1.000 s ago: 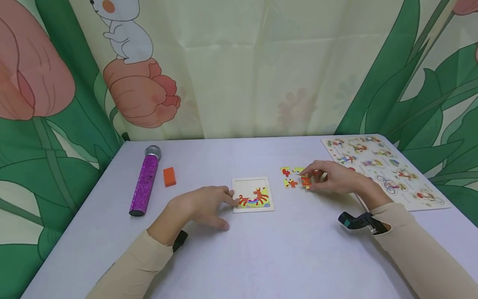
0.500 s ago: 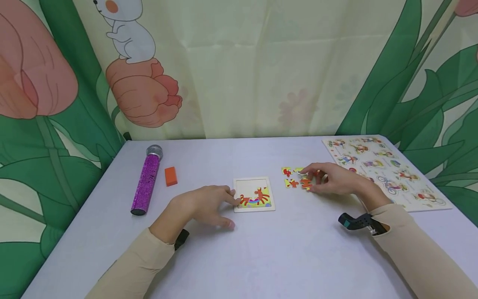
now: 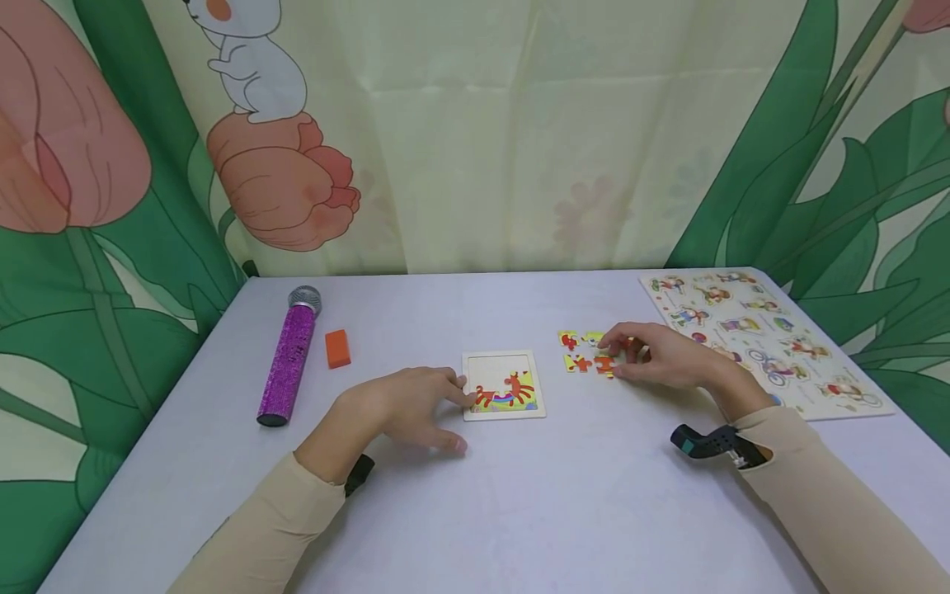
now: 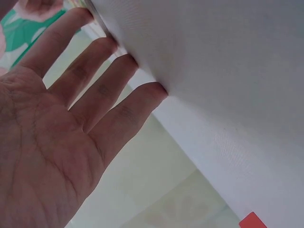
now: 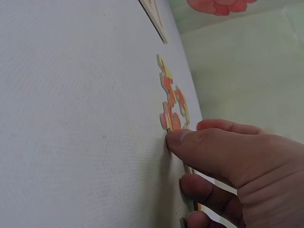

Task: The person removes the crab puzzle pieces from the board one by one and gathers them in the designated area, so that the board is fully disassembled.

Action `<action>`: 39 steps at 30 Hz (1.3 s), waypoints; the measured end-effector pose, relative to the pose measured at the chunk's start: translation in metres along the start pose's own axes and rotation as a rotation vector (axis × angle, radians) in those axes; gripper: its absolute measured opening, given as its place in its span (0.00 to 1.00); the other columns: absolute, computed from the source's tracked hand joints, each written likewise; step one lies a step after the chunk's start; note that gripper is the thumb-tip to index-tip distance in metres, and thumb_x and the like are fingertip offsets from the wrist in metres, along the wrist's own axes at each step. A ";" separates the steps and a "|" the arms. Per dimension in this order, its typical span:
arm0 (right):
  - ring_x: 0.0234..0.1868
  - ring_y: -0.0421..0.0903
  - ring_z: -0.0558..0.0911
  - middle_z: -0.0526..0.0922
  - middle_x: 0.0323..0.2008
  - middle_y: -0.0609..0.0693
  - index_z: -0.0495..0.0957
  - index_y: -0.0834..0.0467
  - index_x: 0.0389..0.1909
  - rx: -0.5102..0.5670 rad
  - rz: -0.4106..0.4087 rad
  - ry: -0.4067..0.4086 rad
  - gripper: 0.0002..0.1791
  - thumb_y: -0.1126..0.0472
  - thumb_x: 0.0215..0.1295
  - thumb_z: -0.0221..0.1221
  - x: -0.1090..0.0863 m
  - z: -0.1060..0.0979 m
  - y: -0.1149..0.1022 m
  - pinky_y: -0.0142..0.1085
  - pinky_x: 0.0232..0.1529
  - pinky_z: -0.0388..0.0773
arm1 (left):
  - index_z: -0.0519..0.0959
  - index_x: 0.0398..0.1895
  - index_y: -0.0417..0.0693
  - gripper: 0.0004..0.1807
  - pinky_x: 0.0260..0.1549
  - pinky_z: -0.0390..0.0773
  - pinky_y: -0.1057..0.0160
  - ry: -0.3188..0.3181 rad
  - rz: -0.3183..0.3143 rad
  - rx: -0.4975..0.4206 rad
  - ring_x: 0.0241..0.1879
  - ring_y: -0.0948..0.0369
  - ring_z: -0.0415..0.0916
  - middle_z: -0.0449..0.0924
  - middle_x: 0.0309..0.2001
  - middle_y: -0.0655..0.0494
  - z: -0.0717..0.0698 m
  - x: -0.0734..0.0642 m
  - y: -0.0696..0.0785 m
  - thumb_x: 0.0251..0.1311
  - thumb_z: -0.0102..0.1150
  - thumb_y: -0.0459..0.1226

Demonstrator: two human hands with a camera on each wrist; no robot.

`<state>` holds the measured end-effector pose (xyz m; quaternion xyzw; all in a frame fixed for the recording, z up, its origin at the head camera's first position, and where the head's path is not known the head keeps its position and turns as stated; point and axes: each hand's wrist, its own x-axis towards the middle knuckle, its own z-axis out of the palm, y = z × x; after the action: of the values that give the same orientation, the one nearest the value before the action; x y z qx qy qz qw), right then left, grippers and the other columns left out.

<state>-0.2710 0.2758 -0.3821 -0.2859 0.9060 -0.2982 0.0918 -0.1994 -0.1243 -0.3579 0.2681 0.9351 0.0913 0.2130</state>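
Note:
My left hand [image 3: 416,408] rests on the table, its forefinger at the left edge of a small white-framed wooden puzzle board [image 3: 499,363] with a red animal and a rainbow along its lower part. In the left wrist view the fingers [image 4: 111,114] stretch out with their tips on the tabletop. My right hand [image 3: 660,353] bends over several loose jigsaw pieces [image 3: 577,364]. Its thumb [image 5: 180,138] touches the edge of a red-and-yellow jigsaw piece [image 3: 604,365] lying flat, with the forefinger apart behind it. Part of the pieces is hidden under this hand.
A glittery purple microphone [image 3: 288,363] lies at the left, beside an orange block [image 3: 337,349]. A large picture board [image 3: 764,338] with cartoon figures lies at the right, partly behind the right hand. A printed curtain [image 3: 482,165] hangs behind the table's far edge.
The red-and-yellow piece under my right thumb has slid slightly left, nearer to its neighbour. My left thumb has shifted a little to the right. Otherwise both hands stay nearly where they were.

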 end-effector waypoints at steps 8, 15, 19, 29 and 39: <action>0.42 0.47 0.78 0.81 0.46 0.49 0.79 0.54 0.54 -0.002 0.008 -0.002 0.18 0.60 0.66 0.70 0.001 -0.004 -0.007 0.34 0.45 0.79 | 0.76 0.70 0.66 0.36 0.72 0.64 0.48 -0.003 0.010 0.017 0.73 0.54 0.64 0.68 0.74 0.58 0.000 -0.002 -0.001 0.57 0.71 0.59; 0.41 0.47 0.80 0.81 0.46 0.49 0.79 0.55 0.54 -0.008 -0.018 -0.004 0.17 0.61 0.66 0.69 0.005 -0.005 -0.020 0.35 0.42 0.79 | 0.75 0.71 0.67 0.37 0.72 0.64 0.48 -0.002 0.011 0.022 0.74 0.54 0.64 0.68 0.74 0.57 0.000 -0.001 -0.001 0.57 0.71 0.59; 0.41 0.46 0.80 0.82 0.46 0.49 0.79 0.56 0.55 -0.036 -0.027 -0.011 0.17 0.61 0.67 0.68 0.009 -0.009 -0.026 0.35 0.42 0.80 | 0.76 0.70 0.65 0.36 0.73 0.64 0.48 0.001 0.008 0.014 0.74 0.54 0.64 0.67 0.75 0.58 -0.001 -0.001 0.000 0.57 0.72 0.58; 0.40 0.47 0.81 0.82 0.43 0.49 0.81 0.56 0.52 0.006 -0.075 -0.027 0.14 0.62 0.68 0.68 0.020 -0.003 -0.034 0.38 0.42 0.82 | 0.78 0.69 0.63 0.34 0.72 0.65 0.48 0.004 0.017 -0.005 0.73 0.54 0.65 0.68 0.74 0.58 0.001 -0.001 0.001 0.58 0.72 0.57; 0.40 0.47 0.81 0.84 0.46 0.51 0.82 0.57 0.54 0.004 -0.170 -0.037 0.14 0.65 0.68 0.66 0.038 0.012 -0.052 0.38 0.39 0.81 | 0.79 0.67 0.62 0.32 0.72 0.65 0.48 0.015 0.023 0.002 0.72 0.54 0.66 0.69 0.74 0.57 0.000 -0.003 0.001 0.58 0.72 0.56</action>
<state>-0.2745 0.2138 -0.3610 -0.3670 0.8761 -0.3013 0.0833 -0.1968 -0.1250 -0.3562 0.2783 0.9336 0.0949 0.2045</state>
